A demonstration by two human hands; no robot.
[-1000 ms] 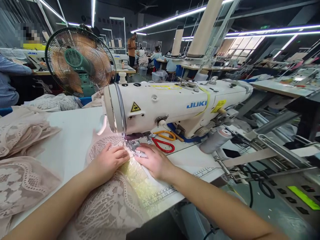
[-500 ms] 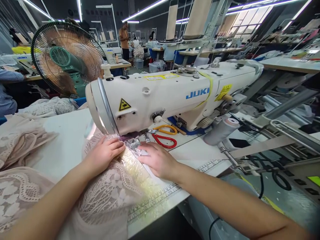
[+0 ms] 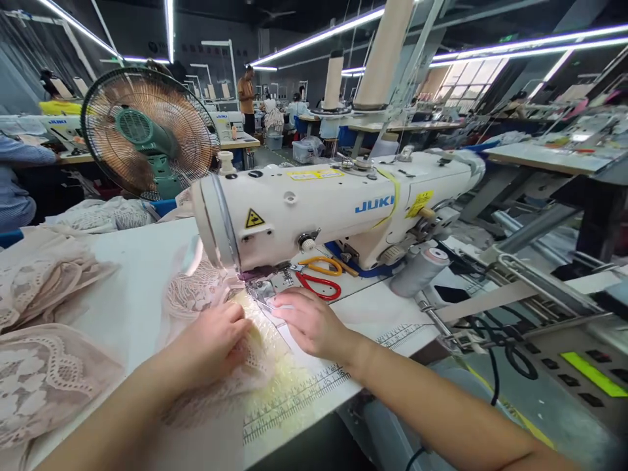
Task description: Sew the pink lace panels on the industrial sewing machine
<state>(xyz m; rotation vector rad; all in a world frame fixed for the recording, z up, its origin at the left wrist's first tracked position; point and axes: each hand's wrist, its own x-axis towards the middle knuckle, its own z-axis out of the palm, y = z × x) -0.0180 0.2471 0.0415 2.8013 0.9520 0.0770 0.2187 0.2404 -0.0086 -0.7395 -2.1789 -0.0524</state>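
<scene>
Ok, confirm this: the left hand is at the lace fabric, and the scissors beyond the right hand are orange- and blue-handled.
Blue is wrong: the head view shows that the scissors beyond the right hand are orange- and red-handled. The left hand is at the lace fabric, as you say.

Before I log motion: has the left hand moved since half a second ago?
Yes: the left hand drew back from the JUKI sewing machine, toward the wearer.
</scene>
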